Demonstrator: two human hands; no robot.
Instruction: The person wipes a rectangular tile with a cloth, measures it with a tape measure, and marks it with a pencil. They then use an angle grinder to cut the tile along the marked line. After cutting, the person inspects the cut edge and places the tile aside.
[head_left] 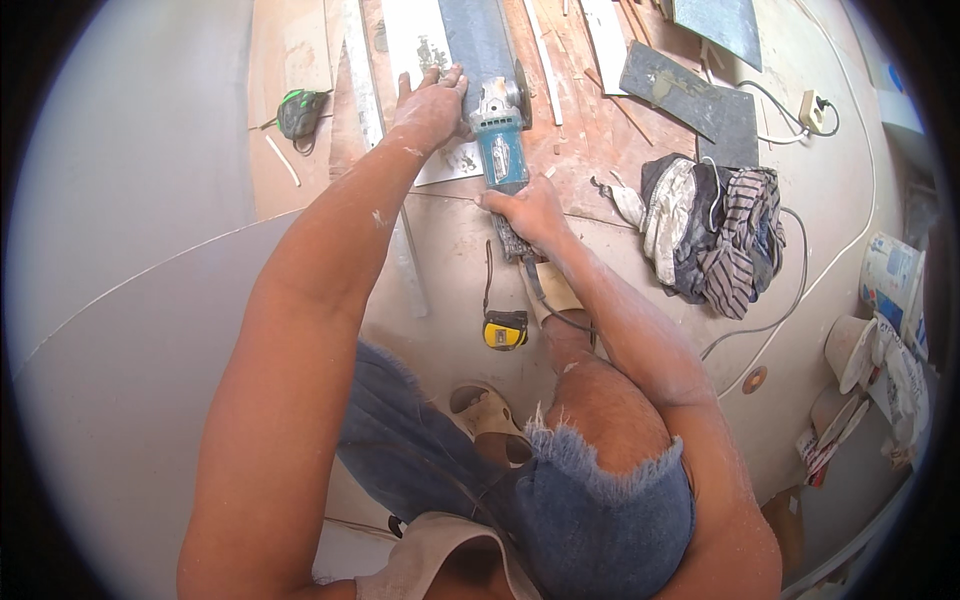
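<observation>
My right hand [535, 212] is wrapped round the rear handle of a teal angle grinder [502, 150]. The grinder's metal head and disc lie over the edge of a blue-grey strip [475, 45]. Fingers spread, my left hand [432, 108] presses down where a white board [412, 35] meets that strip, left of the grinder. Both pieces rest on a dusty wooden sheet [570, 160]. Below the grinder, a yellow and black tape measure [505, 331] lies on the floor with its strap stretched upward.
A second, green and black tape measure [299, 114] lies at far left, near a long metal straightedge [365, 85]. Dark slabs [675, 90], a socket block [814, 110] and bundled cloth [715, 235] are at right. A cord loops past a small disc [755, 379] and buckets [892, 275].
</observation>
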